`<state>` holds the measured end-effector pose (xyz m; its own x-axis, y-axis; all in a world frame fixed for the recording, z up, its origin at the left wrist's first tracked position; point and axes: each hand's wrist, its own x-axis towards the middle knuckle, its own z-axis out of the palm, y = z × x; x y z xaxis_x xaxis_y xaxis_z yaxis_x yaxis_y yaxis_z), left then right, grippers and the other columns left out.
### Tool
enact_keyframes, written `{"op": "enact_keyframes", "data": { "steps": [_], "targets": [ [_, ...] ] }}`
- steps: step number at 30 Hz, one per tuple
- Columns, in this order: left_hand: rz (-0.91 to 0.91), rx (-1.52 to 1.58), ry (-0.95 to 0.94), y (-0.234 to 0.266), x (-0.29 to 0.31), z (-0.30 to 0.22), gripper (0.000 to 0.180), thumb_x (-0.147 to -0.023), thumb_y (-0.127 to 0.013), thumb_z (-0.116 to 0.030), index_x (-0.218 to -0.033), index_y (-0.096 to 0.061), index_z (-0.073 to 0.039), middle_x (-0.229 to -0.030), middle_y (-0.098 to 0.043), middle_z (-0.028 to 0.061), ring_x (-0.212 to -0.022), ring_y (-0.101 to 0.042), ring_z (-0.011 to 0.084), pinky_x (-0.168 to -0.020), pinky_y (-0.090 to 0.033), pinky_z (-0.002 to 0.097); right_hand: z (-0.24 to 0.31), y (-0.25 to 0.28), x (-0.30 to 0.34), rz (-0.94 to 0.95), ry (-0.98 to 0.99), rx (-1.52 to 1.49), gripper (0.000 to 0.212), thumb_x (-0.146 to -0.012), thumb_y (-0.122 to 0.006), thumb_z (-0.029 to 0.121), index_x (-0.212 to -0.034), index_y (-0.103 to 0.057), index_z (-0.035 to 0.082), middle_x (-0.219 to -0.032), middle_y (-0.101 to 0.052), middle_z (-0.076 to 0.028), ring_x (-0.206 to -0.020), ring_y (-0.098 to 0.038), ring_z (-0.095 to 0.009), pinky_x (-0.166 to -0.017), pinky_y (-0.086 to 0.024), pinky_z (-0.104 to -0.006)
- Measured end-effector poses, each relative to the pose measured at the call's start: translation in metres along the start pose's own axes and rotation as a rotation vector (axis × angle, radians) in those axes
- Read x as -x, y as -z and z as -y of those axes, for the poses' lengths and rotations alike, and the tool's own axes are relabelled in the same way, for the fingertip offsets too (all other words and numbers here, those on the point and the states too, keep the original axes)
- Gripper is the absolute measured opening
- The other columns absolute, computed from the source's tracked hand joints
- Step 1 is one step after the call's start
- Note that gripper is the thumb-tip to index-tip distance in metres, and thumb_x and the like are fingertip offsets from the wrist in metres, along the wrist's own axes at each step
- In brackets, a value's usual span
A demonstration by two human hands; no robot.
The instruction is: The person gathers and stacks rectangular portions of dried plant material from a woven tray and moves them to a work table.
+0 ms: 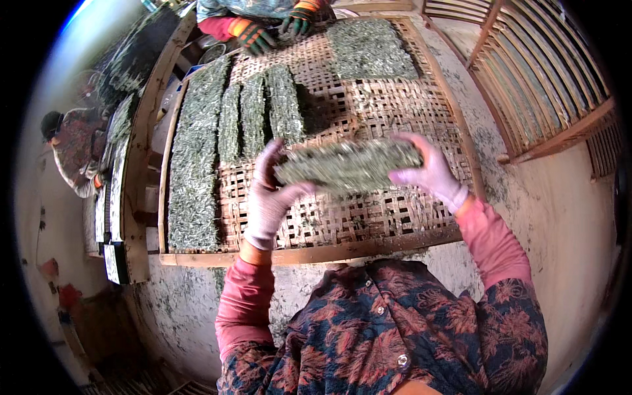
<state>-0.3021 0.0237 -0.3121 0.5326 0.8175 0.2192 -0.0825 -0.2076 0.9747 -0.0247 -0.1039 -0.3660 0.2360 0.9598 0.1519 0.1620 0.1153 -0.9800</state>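
Seaweed sheet held up between both hands above the woven bamboo tray.

One sheet in the air — left hand and right hand, both gloved, grip its two ends, fingers curled; five more sheets lie on the tray, four strips left, one square at the far end.

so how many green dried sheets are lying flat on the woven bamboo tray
5: a wide one at the tray's left edge, three narrow strips beside it, one far right. More may be hidden.
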Motion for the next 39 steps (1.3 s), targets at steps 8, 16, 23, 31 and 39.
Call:
{"op": "enact_keyframes", "data": {
  "steps": [8, 16, 23, 31, 39],
  "targets": [
    [-0.414, 0.127, 0.043, 0.117, -0.078, -0.005, 0.058, -0.085, -0.069, -0.002, -0.137, -0.044, 0.000, -0.106, -0.065, 0.0134, -0.090, -0.068, 0.0208, -0.076, -0.057, 0.0307, 0.046, -0.107, -0.145, -0.089, -0.130, -0.096, 0.087, -0.066, -0.083, 0.053, -0.127, -0.052, -0.002, -0.067, -0.059, -0.002, -0.050, -0.052, -0.008, -0.048, -0.044, -0.0249],
    [-0.507, -0.572, 0.336, 0.183, -0.104, 0.048, 0.077, -0.072, -0.083, -0.040, -0.126, -0.055, 0.008, -0.116, -0.064, 0.0171, -0.100, -0.062, 0.0207, -0.087, -0.048, 0.0294, 0.038, -0.142, -0.201, 0.130, -0.220, 0.708, 0.093, -0.078, -0.063, 0.067, -0.130, -0.045, -0.007, -0.124, -0.056, -0.030, -0.117, -0.055, -0.042, -0.104, -0.038, -0.0430],
    [-0.781, -0.531, 0.025, 0.167, -0.058, 0.024, 0.071, -0.081, -0.076, -0.041, -0.132, -0.051, 0.003, -0.134, -0.053, 0.0172, -0.107, -0.059, 0.0200, -0.088, -0.048, 0.0314, 0.044, -0.107, -0.189, 0.002, 0.108, 0.890, 0.068, -0.082, -0.055, 0.070, -0.092, -0.063, 0.003, -0.075, -0.067, -0.017, -0.075, -0.069, -0.033, -0.067, -0.052, -0.0453],
    [-0.782, -0.761, 0.249, 0.301, 0.100, 0.007, 0.055, -0.086, -0.074, -0.023, -0.132, -0.053, -0.003, -0.115, -0.064, 0.0071, -0.090, -0.060, 0.0109, -0.080, -0.050, 0.0237, 0.002, -0.091, -0.053, 0.142, 0.274, 0.430, 0.030, -0.084, -0.067, 0.005, -0.112, -0.059, 0.002, -0.088, -0.066, -0.008, -0.083, -0.066, -0.021, -0.086, -0.052, -0.0352],
    [-0.360, -0.945, 0.223, 0.396, 0.118, 0.043, 0.051, -0.085, -0.055, 0.002, -0.135, -0.052, -0.006, -0.130, -0.056, 0.0152, -0.124, -0.051, 0.0263, -0.103, -0.041, 0.0329, 0.034, -0.313, -0.043, 0.511, 0.676, 0.699, 0.049, -0.076, -0.067, 0.014, -0.123, -0.055, 0.005, -0.127, -0.055, -0.011, -0.124, -0.048, -0.031, -0.105, -0.040, -0.0434]
  ]
}}
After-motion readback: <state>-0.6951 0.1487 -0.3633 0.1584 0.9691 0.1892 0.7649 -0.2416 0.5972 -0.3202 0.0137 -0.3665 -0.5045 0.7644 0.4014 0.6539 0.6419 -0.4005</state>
